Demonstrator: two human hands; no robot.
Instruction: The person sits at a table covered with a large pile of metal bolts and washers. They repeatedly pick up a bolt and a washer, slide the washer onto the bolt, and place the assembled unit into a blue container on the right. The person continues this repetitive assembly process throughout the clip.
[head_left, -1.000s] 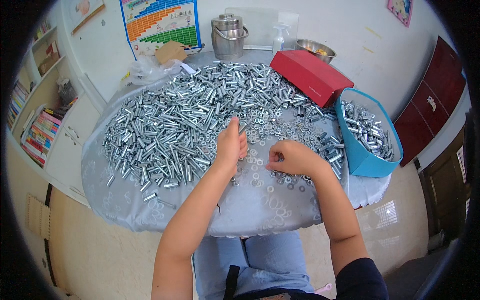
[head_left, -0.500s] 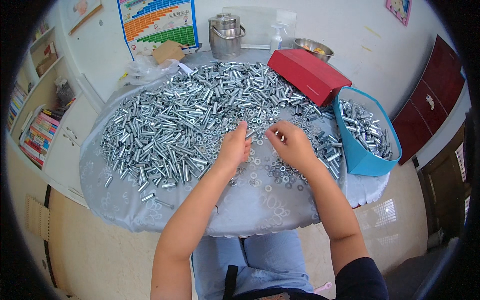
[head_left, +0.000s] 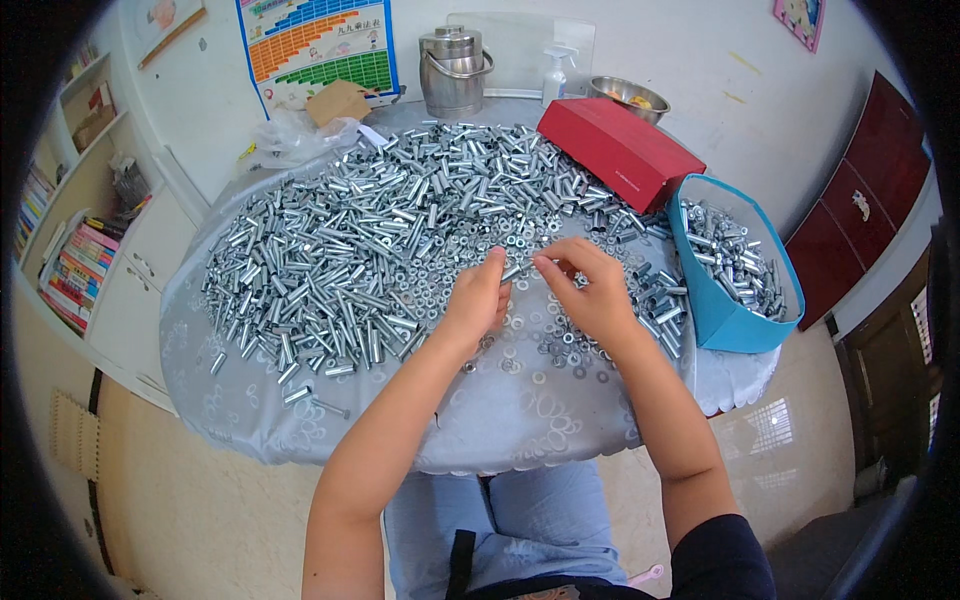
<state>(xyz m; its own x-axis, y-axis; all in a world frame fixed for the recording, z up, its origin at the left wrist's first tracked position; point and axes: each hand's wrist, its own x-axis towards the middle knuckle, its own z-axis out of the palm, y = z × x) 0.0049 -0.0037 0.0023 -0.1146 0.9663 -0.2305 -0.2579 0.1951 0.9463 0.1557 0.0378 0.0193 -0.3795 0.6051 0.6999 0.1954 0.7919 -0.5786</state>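
Observation:
Between my hands is a small silver bolt with a sleeve (head_left: 514, 271), its far end pointing right. My left hand (head_left: 474, 302) grips its near end between thumb and curled fingers. My right hand (head_left: 592, 288) pinches thumb and forefinger together at the bolt's right tip; whether a washer or nut sits in that pinch is too small to tell. Under and around both hands lie loose washers and nuts (head_left: 570, 345). A large heap of metal sleeves and bolts (head_left: 310, 255) spreads over the left and far parts of the cloth-covered table (head_left: 490, 430).
At the right edge stands a blue fabric bin (head_left: 728, 325) filled with assembled bolts. Beside it lies a red box (head_left: 620, 150). Along the back are a steel pot (head_left: 452, 75), a spray bottle (head_left: 555, 78), a metal bowl (head_left: 630, 95) and a plastic bag (head_left: 300, 142).
My right hand has moved slightly left and its fingertips now meet the bolt's tip; before, there was a gap. My left hand has shifted slightly right with the bolt.

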